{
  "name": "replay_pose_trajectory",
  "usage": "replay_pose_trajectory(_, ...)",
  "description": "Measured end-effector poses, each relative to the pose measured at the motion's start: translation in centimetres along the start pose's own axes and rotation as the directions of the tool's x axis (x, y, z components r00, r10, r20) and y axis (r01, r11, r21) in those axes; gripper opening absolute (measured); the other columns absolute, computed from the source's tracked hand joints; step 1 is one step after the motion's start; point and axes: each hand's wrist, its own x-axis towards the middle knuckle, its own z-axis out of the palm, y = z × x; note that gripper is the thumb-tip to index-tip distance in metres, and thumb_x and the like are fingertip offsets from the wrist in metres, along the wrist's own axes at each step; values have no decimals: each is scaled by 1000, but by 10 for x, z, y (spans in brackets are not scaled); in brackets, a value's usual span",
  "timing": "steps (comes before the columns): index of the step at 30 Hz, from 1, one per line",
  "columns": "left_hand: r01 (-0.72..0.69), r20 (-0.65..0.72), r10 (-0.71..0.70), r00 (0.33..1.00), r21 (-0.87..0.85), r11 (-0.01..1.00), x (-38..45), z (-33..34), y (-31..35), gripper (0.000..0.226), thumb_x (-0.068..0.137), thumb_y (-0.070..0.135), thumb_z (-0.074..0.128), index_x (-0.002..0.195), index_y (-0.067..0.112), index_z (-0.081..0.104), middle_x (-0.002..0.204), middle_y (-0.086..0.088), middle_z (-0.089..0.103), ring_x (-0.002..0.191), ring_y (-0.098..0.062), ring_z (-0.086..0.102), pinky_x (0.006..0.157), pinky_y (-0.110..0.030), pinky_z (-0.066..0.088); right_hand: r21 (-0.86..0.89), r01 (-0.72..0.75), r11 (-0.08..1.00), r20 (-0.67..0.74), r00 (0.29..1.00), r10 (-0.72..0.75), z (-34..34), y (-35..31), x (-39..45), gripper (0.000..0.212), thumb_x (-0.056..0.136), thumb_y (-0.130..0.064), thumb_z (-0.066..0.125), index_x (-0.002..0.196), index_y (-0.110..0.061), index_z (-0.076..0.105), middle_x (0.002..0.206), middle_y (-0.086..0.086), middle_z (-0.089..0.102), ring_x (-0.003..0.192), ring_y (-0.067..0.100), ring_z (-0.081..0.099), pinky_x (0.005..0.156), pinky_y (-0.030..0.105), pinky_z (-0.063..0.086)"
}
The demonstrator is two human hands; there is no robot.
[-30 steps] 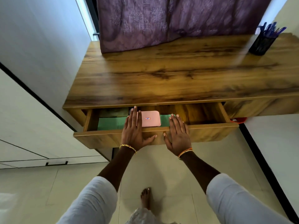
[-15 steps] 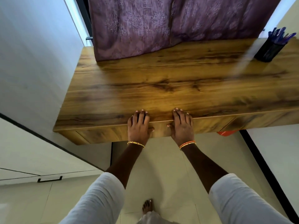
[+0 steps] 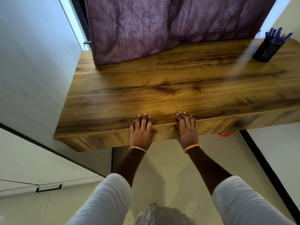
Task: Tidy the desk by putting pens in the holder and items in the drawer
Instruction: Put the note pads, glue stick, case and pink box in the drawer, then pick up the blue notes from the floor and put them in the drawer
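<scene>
A: Where is the drawer (image 3: 162, 135) placed against the hands?

B: It is seen shut, its front lying flush under the front edge of the desk (image 3: 162, 88). Its long axis is run side to side along that edge. The left hand (image 3: 141, 132) and the right hand (image 3: 186, 129) are laid flat against the drawer front, with the fingertips (image 3: 144, 116) bent up over the edge onto the desk top. Nothing is gripped; both are held with fingers straight and together. Neither hand can be called nearer, since both are set on the front side by side.

A: And the pens (image 3: 277, 34)?

B: They are stood in the black holder (image 3: 267, 50) at the far right corner of the desk, well apart from both hands, closer to the right one.

A: What is changed from a second ago?

B: Then the drawer was pulled out, with a pink case and green sheets shown inside. Now it is pushed fully in, and its contents are hidden. The task may be judged nearly finished; only a release of the hands appears to be left.
</scene>
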Motion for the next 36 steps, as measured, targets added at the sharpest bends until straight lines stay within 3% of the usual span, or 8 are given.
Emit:
replay_pose_trajectory(9, 95, 173, -97, 980, 20, 995, -2, -18, 20, 81, 60, 56, 77, 120, 4, 61, 126, -16, 61, 119, -35, 56, 97, -45, 47, -61, -29, 998, 121, 992, 36, -12, -16, -7, 58, 75, -17, 70, 128, -2, 52, 131, 17, 57, 124, 34, 52, 104, 50, 36)
replay_pose_trajectory(13, 101, 217, -82, 973, -80, 992, -5, -22, 34, 85, 87, 51, 45, 147, -1, 13, 156, -21, 12, 146, -37, 5, 118, -46, 6, -12, -95, 995, 205, 974, 96, -30, -14, -6, 66, 83, -13, 57, 143, -3, 31, 149, 19, 33, 141, 34, 27, 116, 46, 19)
replay_pose_trajectory(17, -13, 178, 28, 984, -87, 996, -2, -30, 61, 81, 85, 48, 44, 145, 0, 22, 153, -18, 25, 144, -33, 20, 116, -45, 16, -7, -235, 972, 107, 966, 235, -48, 2, -15, 58, 86, -22, 49, 140, -4, 37, 146, 20, 38, 136, 37, 35, 109, 51, 29)
replay_pose_trajectory(21, -112, 105, 147, 984, -283, 953, -6, -39, 111, 62, 92, 36, 25, 145, 3, 26, 153, -16, 28, 143, -29, 24, 114, -39, 14, -68, -370, 927, 65, 925, 374, -69, 29, -45, 58, 86, -32, 33, 136, -5, 43, 143, 20, 43, 134, 36, 40, 107, 53, 32)
replay_pose_trajectory(26, -298, 172, 357, 918, -293, 908, -33, -35, 180, 62, 98, 37, 28, 148, 3, 14, 157, -16, 14, 146, -29, 11, 119, -41, 9, -175, -556, 813, 42, 820, 570, -101, 84, -120, 56, 88, -35, 30, 137, -8, 42, 145, 17, 42, 135, 33, 39, 107, 52, 31)
replay_pose_trajectory(31, -461, 186, 542, 820, -346, 817, -73, -43, 278, 61, 96, 34, 32, 146, 0, 20, 154, -20, 21, 145, -31, 18, 118, -41, 15, -212, -705, 677, 38, 686, 727, -141, 141, -223, 60, 89, -34, 23, 136, -3, 42, 145, 21, 41, 137, 35, 36, 112, 49, 26)
replay_pose_trajectory(33, -547, 156, 637, 755, -384, 743, -101, -52, 324, 60, 94, 33, 32, 143, -2, 28, 150, -21, 30, 142, -32, 26, 115, -43, 22, -225, -772, 595, 28, 605, 796, -159, 156, -272, 63, 90, -35, 19, 140, -2, 37, 148, 21, 35, 140, 34, 29, 114, 44, 16)
replay_pose_trajectory(36, -648, 149, 776, 613, -468, 601, -157, -66, 392, 61, 95, 33, 35, 144, -2, 24, 153, -20, 24, 144, -31, 19, 117, -42, 17, -228, -865, 447, -15, 463, 886, -189, 176, -347, 66, 89, -37, 12, 143, -2, 31, 152, 20, 27, 143, 33, 23, 114, 41, 8)
